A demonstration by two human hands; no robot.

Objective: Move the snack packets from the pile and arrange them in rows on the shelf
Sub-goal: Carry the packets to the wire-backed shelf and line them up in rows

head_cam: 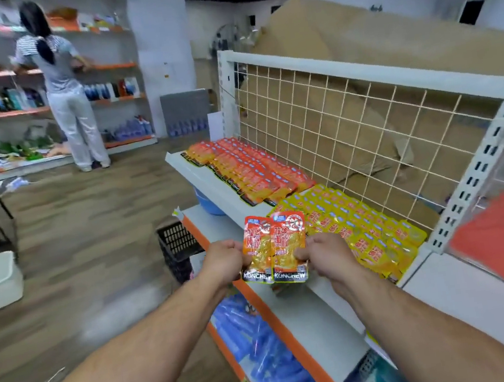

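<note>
Two orange snack packets stand upright side by side above the front edge of the white shelf (pixel 319 307). My left hand (pixel 223 261) grips the left orange packet (pixel 257 250) by its left edge. My right hand (pixel 327 253) pinches the right orange packet (pixel 289 247) at its right edge. On the shelf behind them lie rows of yellow packets (pixel 362 224), and farther back rows of orange-red packets (pixel 247 168). A pile of loose packets is not visible.
A wire grid back panel (pixel 347 119) closes the shelf's far side, with a slotted white upright (pixel 474 172) at the right. A black crate (pixel 177 246) stands on the floor at left. Blue items (pixel 266 350) fill the lower shelf. A person (pixel 64 87) works at distant shelves.
</note>
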